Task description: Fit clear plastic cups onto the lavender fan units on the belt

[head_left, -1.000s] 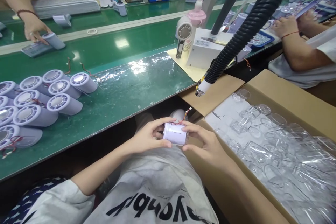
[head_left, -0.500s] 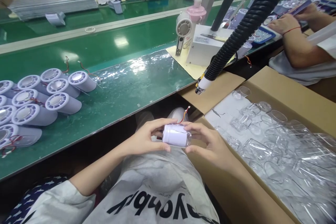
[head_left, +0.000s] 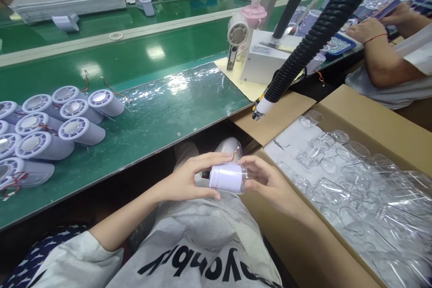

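Observation:
Over my lap lies a lavender cylindrical housing [head_left: 225,177] on its side, with a clear plastic cup [head_left: 243,179] around its right end. My left hand [head_left: 194,177] is closed on the housing's left end, thumb below and fingers above. At the right end, my right hand [head_left: 265,177] grips the clear cup between thumb and fingers. Thin red and yellow wires [head_left: 235,153] with a small connector rise behind the housing. On the bench to the left stand several similar lavender cylinders [head_left: 83,131] with round silver centres, some trailing red wires.
An open cardboard box [head_left: 367,108] of clear cups [head_left: 332,191] sits at my right. A black corrugated hose [head_left: 313,36] hangs above it. A small handheld fan [head_left: 237,38] stands by a white box-shaped device [head_left: 265,60]. Co-workers' hands [head_left: 367,31] are at the right and across the bench.
The clear cup has moved further left over the housing, and the wires stand lower behind it. Across the bench, a co-worker's hand now holds a lavender part above the stacked sheets.

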`<act>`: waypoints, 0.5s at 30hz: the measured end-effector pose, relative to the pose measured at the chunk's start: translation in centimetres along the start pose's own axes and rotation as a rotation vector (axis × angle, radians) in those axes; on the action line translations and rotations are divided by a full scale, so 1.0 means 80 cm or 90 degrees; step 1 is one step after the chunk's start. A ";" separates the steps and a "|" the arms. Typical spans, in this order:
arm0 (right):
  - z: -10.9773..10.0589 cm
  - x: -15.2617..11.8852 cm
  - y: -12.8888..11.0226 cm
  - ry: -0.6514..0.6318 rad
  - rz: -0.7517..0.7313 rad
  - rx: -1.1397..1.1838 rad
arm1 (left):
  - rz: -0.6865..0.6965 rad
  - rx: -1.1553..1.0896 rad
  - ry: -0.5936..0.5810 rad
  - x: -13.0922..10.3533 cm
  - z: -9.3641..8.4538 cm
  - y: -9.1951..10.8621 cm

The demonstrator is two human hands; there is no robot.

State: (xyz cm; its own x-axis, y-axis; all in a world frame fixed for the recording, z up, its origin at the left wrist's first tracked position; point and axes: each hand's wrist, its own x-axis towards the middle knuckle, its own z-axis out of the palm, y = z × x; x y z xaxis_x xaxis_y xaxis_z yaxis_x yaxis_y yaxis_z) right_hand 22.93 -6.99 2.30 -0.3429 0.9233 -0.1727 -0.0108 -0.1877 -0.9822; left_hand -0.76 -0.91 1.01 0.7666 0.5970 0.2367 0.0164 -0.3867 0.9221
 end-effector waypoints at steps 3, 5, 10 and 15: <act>0.002 0.003 0.000 -0.004 0.028 0.037 | 0.001 0.000 0.000 0.000 0.000 0.000; 0.003 0.004 0.001 -0.007 0.043 0.055 | 0.000 -0.007 -0.001 0.000 0.000 0.001; 0.004 0.005 0.009 0.011 0.082 0.097 | -0.076 -0.052 0.004 -0.003 0.002 0.006; 0.003 0.023 0.032 0.085 0.088 0.251 | -0.196 -0.298 0.060 0.019 0.004 -0.015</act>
State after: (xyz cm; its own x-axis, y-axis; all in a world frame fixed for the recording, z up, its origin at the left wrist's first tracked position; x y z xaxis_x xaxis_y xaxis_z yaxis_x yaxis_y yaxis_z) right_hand 22.06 -5.87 -0.52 -0.2420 0.9107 -0.3348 -0.3404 -0.4028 -0.8496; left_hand 0.62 0.22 0.16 0.7102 0.7016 -0.0579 -0.0729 0.1551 0.9852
